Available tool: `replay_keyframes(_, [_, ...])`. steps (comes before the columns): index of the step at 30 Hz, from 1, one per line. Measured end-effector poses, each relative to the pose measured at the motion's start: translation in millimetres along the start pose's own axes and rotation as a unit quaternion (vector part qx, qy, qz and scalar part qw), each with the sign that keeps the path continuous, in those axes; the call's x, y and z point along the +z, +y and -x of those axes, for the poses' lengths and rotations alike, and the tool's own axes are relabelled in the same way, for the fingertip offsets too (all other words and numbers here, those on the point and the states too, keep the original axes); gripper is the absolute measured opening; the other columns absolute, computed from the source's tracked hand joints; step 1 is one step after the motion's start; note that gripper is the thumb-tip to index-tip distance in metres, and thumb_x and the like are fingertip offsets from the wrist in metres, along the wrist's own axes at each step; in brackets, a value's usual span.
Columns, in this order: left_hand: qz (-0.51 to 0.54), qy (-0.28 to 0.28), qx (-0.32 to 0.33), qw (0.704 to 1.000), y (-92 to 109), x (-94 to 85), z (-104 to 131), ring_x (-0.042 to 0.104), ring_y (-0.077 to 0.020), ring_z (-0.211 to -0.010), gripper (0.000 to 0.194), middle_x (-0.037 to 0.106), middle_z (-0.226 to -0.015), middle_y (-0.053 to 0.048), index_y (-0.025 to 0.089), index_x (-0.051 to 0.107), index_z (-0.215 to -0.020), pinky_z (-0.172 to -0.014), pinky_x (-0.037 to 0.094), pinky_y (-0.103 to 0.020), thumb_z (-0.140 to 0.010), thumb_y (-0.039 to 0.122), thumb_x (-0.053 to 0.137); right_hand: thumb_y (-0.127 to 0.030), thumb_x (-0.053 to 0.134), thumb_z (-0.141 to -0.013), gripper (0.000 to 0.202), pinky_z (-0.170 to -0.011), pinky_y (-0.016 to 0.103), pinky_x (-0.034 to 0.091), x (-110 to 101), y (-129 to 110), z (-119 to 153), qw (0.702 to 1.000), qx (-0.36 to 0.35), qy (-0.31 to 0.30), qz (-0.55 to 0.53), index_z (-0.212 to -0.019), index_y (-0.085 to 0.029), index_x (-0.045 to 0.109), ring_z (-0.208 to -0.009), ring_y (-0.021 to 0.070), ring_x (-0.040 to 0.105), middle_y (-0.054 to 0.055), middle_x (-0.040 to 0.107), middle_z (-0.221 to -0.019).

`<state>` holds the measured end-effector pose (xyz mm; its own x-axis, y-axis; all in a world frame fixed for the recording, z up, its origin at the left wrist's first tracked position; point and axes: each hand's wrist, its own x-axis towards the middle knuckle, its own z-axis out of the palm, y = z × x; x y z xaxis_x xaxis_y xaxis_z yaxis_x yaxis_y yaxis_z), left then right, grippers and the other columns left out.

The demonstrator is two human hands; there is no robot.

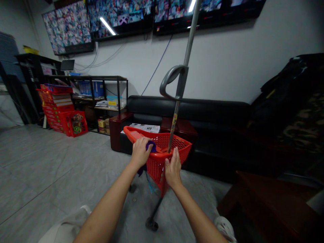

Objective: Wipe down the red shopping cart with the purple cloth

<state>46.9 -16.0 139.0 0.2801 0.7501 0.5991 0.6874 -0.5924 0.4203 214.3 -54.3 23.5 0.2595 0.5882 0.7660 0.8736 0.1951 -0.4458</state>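
Note:
A red plastic basket [157, 170] with perforated sides stands in front of me on a wheeled base. A grey metal pole [191, 37] rises from it, slightly tilted, with a grey loop handle [180, 82] partway up. My left hand [140, 152] is closed on a purple cloth [151, 146] at the basket's left rim; part of the cloth hangs below the hand. My right hand [173, 167] lies against the basket's near right corner, fingers straight, beside the foot of the pole. One caster [152, 224] shows on the floor below.
Behind the basket runs a black sofa [215, 114] with newspapers [145, 128] on it. Red boxes [54, 108] are stacked at left beside a shelf [118, 79]. A dark wooden table [273, 195] stands at right. Screens [121, 17] hang on the wall.

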Motion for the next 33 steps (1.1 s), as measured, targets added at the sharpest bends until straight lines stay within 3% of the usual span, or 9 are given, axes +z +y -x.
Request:
replay_keyframes(3, [-0.025, 0.029, -0.031, 0.999, 14, 2.4, 14, 0.053, -0.0208, -0.113, 0.019, 0.062, -0.116, -0.005, 0.024, 0.058, -0.111, -0.097, 0.041, -0.037, -0.095, 0.029, 0.048, -0.046, 0.024, -0.100, 0.061, -0.108, 0.053, 0.035, 13, 19, -6, 0.999, -0.011, -0.048, 0.019, -0.155, -0.023, 0.013, -0.144, 0.0253, 0.031, 0.015, 0.036, -0.154])
replay_keyframes(9, [-0.083, 0.001, 0.102, 0.991, 45, 9.9, 35, 0.049, -0.0239, -0.119, 0.024, 0.057, -0.129, -0.005, 0.028, 0.059, -0.113, -0.101, 0.039, -0.040, -0.090, 0.025, 0.056, -0.043, 0.028, -0.099, 0.047, -0.109, 0.047, 0.029, 5, 25, -20, 0.994, -0.050, -0.093, 0.031, -0.137, -0.019, 0.043, -0.130, 0.0225, 0.046, 0.014, 0.055, -0.136])
replay_keyframes(13, [-0.069, -0.002, 0.023, 0.997, 25, -0.3, 16, 0.054, -0.0222, -0.110, 0.022, 0.061, -0.117, -0.006, 0.026, 0.059, -0.114, -0.095, 0.043, -0.038, -0.093, 0.029, 0.052, -0.048, 0.031, -0.099, 0.046, -0.102, 0.043, 0.031, -3, 16, -24, 0.993, -0.051, -0.100, 0.045, -0.129, -0.019, 0.048, -0.122, 0.0225, 0.050, 0.013, 0.059, -0.129])
replay_keyframes(16, [-0.086, 0.038, -0.080, 0.992, 13, -7.6, 5, 0.054, -0.0246, -0.109, 0.023, 0.061, -0.116, -0.008, 0.024, 0.059, -0.114, -0.091, 0.045, -0.038, -0.095, 0.030, 0.049, -0.051, 0.026, -0.099, 0.050, -0.098, 0.042, 0.033, 3, 3, -18, 0.995, -0.026, -0.070, 0.062, -0.129, -0.018, 0.048, -0.120, 0.0244, 0.050, 0.015, 0.059, -0.128])
replay_keyframes(18, [-0.106, 0.072, -0.109, 0.986, 13, -7.4, 9, 0.054, -0.0262, -0.109, 0.024, 0.061, -0.117, -0.010, 0.023, 0.060, -0.114, -0.090, 0.045, -0.039, -0.095, 0.029, 0.046, -0.051, 0.024, -0.099, 0.052, -0.097, 0.043, 0.034, 9, -8, -12, 0.996, -0.014, -0.050, 0.076, -0.130, -0.016, 0.047, -0.121, 0.0262, 0.049, 0.017, 0.058, -0.128])
replay_keyframes(21, [-0.128, 0.102, -0.070, 0.984, 20, 2.5, 29, 0.052, -0.0275, -0.115, 0.026, 0.059, -0.124, -0.012, 0.023, 0.060, -0.117, -0.096, 0.043, -0.042, -0.095, 0.029, 0.046, -0.047, 0.025, -0.099, 0.051, -0.097, 0.044, 0.034, 15, -25, -3, 0.995, -0.010, -0.035, 0.098, -0.133, -0.015, 0.046, -0.122, 0.0284, 0.047, 0.019, 0.056, -0.130])
replay_keyframes(27, [-0.164, 0.089, 0.113, 0.976, 10, 18.1, 61, 0.042, -0.0278, -0.133, 0.030, 0.052, -0.141, -0.007, 0.033, 0.060, -0.121, -0.109, 0.033, -0.048, -0.095, 0.027, 0.048, -0.036, 0.033, -0.099, 0.039, -0.097, 0.041, 0.035, 1, -36, -3, 0.996, -0.025, -0.059, 0.068, -0.129, -0.018, 0.051, -0.119, 0.0251, 0.048, 0.013, 0.058, -0.128])
replay_keyframes(31, [-0.147, 0.143, 0.051, 0.977, -8, 9.9, 57, 0.044, -0.0292, -0.132, 0.031, 0.053, -0.139, -0.011, 0.027, 0.061, -0.122, -0.109, 0.034, -0.050, -0.093, 0.027, 0.049, -0.038, 0.030, -0.101, 0.038, -0.099, 0.038, 0.033, -4, -9, -17, 0.987, -0.091, -0.131, 0.031, -0.126, -0.025, 0.056, -0.115, 0.0199, 0.052, 0.007, 0.063, -0.124])
replay_keyframes(33, [-0.140, 0.172, 0.013, 0.975, -17, 13.9, 58, 0.042, -0.0301, -0.134, 0.032, 0.051, -0.141, -0.013, 0.026, 0.061, -0.123, -0.111, 0.033, -0.052, -0.092, 0.025, 0.050, -0.040, 0.027, -0.101, 0.042, -0.100, 0.041, 0.033, 2, 8, -20, 0.991, -0.041, -0.122, 0.047, -0.125, -0.024, 0.058, -0.118, 0.0210, 0.051, 0.007, 0.062, -0.127])
